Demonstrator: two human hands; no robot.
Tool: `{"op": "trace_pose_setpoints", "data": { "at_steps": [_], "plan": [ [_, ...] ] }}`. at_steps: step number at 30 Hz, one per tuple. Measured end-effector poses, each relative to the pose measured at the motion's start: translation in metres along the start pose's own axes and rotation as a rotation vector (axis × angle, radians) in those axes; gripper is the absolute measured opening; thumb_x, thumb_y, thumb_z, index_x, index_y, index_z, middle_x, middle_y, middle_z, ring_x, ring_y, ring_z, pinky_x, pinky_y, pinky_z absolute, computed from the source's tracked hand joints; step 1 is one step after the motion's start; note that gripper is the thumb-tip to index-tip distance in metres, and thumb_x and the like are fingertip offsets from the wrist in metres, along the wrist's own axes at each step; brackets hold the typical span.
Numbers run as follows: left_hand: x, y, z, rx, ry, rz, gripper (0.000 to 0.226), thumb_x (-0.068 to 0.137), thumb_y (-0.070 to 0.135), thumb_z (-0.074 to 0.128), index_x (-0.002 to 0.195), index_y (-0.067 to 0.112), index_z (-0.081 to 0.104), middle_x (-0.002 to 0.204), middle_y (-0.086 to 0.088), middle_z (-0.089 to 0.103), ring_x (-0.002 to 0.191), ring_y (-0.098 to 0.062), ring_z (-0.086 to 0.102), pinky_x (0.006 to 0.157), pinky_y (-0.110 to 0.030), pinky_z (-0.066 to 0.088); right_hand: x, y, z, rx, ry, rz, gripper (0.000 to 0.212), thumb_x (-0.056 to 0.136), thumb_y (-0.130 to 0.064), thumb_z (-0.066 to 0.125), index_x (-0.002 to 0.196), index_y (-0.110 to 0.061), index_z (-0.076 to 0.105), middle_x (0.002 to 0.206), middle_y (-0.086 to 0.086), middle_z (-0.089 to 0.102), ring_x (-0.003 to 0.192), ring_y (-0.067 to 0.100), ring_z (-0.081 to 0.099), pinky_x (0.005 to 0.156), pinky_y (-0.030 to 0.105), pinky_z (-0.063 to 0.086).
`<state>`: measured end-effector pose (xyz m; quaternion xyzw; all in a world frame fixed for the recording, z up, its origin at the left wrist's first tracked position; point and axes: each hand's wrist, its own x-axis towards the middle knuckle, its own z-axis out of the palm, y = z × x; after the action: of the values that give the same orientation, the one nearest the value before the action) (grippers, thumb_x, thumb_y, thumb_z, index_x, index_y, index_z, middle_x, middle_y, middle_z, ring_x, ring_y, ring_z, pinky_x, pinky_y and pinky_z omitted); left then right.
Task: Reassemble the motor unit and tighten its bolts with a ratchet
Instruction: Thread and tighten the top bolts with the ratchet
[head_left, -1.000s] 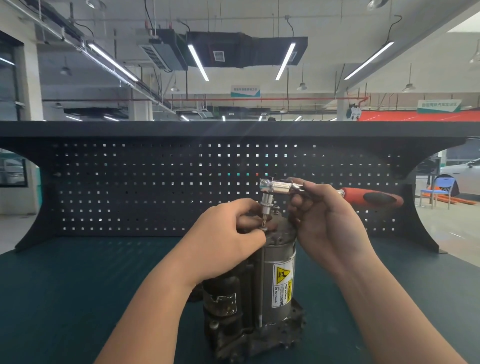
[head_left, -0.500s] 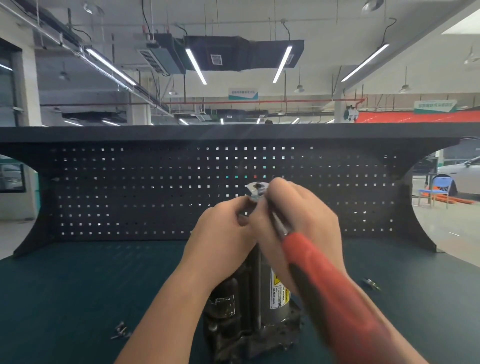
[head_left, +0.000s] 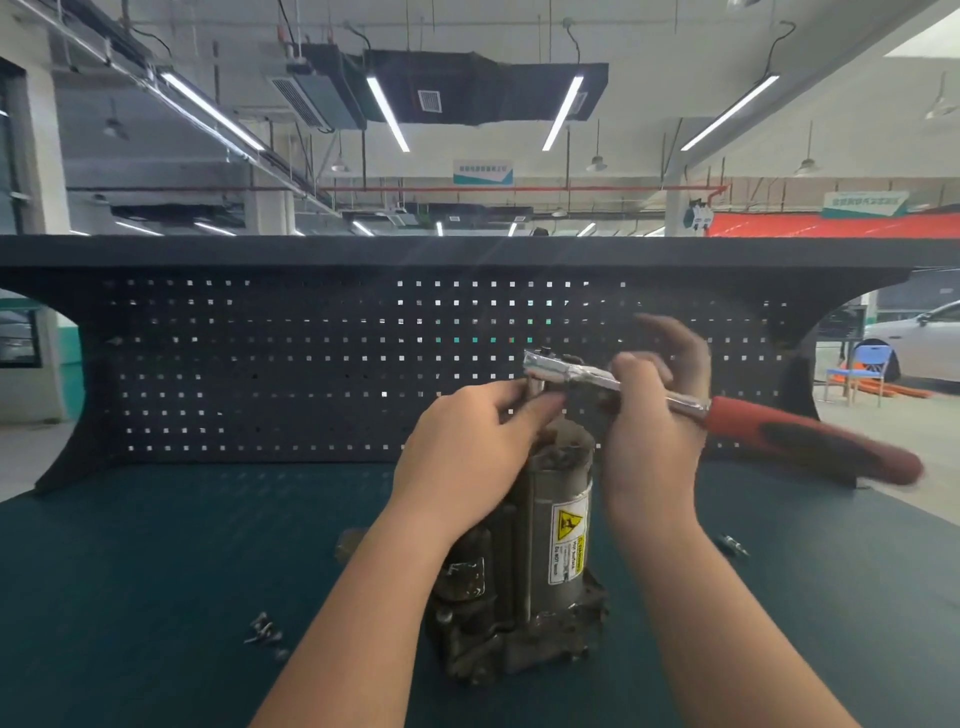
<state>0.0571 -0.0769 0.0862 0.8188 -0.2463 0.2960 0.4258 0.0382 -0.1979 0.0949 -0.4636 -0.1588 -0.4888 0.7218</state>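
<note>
A: Which step is being worked? Loose hardware (head_left: 265, 631) is lying on the counter (head_left: 130, 571) at the left.

B: A bolt atop the upright motor unit (head_left: 545, 530), mid-counter, is judged as being tightened. The socket is being pinched by the left hand (head_left: 467, 452); the ratchet (head_left: 675, 405) shank is being gripped by the right hand (head_left: 649, 431), upper fingers (head_left: 670, 332) spread.

A: And next?

B: Another swing is being called for; open room lies rightward, the pegboard (head_left: 260, 364) being the far limit.

A single head-worn view looks forward and slightly down across the green bench (head_left: 156, 571) toward the far pegboard (head_left: 260, 364), close above the person's hands, the ceiling visible beyond.
</note>
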Motion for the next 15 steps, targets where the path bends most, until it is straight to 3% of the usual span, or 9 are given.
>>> {"op": "trace_pose_setpoints", "data": {
  "at_steps": [2,4,7,8,9,11,12,13,15],
  "plan": [
    [0.000,0.002,0.002,-0.042,0.017,0.008,0.029,0.074,0.070,0.047,0.091,0.056,0.066,0.060,0.018,0.065,0.055,0.002,0.056,0.056,-0.033,0.050,-0.013,-0.005,0.012,-0.183,0.004,-0.311,0.040,0.078,-0.005,0.038,0.101,-0.033,0.053,0.077,-0.012,0.043,0.065,0.006,0.045,0.061,0.018,0.040],
    [0.003,0.000,0.002,-0.009,0.038,0.027,0.021,0.077,0.065,0.046,0.084,0.053,0.062,0.054,0.013,0.063,0.045,0.000,0.054,0.047,-0.032,0.048,-0.023,-0.006,0.028,-0.424,-0.022,-0.481,0.046,0.075,-0.009,0.037,0.107,-0.039,0.051,0.084,-0.013,0.042,0.077,0.015,0.046,0.073,0.029,0.041],
    [0.003,-0.001,-0.001,0.133,0.028,0.089,0.014,0.091,0.042,0.047,0.103,0.037,0.041,0.060,0.031,0.058,0.058,0.011,0.056,0.044,-0.010,0.042,-0.030,-0.001,0.045,-0.653,-0.046,-0.538,0.045,0.075,-0.008,0.050,0.115,-0.028,0.054,0.099,0.006,0.054,0.093,0.019,0.041,0.089,0.042,0.038],
    [0.001,0.001,0.000,0.088,0.031,0.077,0.008,0.096,0.040,0.045,0.100,0.034,0.041,0.062,0.032,0.058,0.057,0.007,0.056,0.049,-0.006,0.040,-0.031,0.000,0.049,-0.643,-0.020,-0.513,0.043,0.074,-0.011,0.047,0.115,-0.022,0.058,0.100,0.011,0.056,0.093,0.020,0.042,0.088,0.046,0.040],
    [-0.001,0.002,0.002,0.000,0.062,0.077,0.018,0.099,0.045,0.039,0.093,0.029,0.048,0.061,0.023,0.061,0.053,-0.005,0.054,0.049,-0.003,0.038,-0.030,0.000,0.051,-0.586,0.018,-0.470,0.042,0.074,-0.016,0.044,0.112,-0.018,0.061,0.098,0.011,0.057,0.092,0.020,0.043,0.085,0.049,0.042],
    [-0.006,0.009,0.005,-0.171,0.103,0.069,0.060,0.096,0.061,0.031,0.073,0.016,0.065,0.056,-0.005,0.063,0.047,-0.023,0.047,0.045,-0.004,0.039,-0.027,0.001,0.045,-0.466,0.059,-0.447,0.036,0.078,-0.029,0.043,0.110,-0.022,0.059,0.093,0.003,0.055,0.088,0.018,0.045,0.080,0.049,0.044],
    [-0.004,0.009,0.005,-0.172,0.068,0.048,0.063,0.089,0.070,0.033,0.068,0.022,0.069,0.057,-0.005,0.065,0.046,-0.021,0.052,0.051,-0.015,0.050,-0.023,0.003,0.037,-0.457,0.048,-0.465,0.030,0.081,-0.035,0.044,0.108,-0.027,0.055,0.091,-0.002,0.052,0.088,0.017,0.045,0.079,0.048,0.044],
    [-0.003,0.006,0.004,-0.145,0.007,0.030,0.052,0.081,0.074,0.039,0.075,0.034,0.072,0.062,0.002,0.069,0.053,-0.015,0.061,0.060,-0.031,0.057,-0.018,0.005,0.025,-0.471,0.038,-0.477,0.024,0.082,-0.038,0.044,0.104,-0.032,0.051,0.089,-0.006,0.049,0.088,0.018,0.046,0.080,0.047,0.043],
    [-0.001,0.003,-0.001,-0.156,-0.068,0.018,0.032,0.075,0.070,0.050,0.090,0.051,0.070,0.077,0.012,0.074,0.078,-0.013,0.071,0.079,-0.046,0.057,0.000,0.007,0.001,-0.449,0.007,-0.375,0.013,0.080,-0.039,0.044,0.092,-0.037,0.049,0.087,-0.008,0.050,0.088,0.019,0.049,0.080,0.042,0.043]
  ]
}}
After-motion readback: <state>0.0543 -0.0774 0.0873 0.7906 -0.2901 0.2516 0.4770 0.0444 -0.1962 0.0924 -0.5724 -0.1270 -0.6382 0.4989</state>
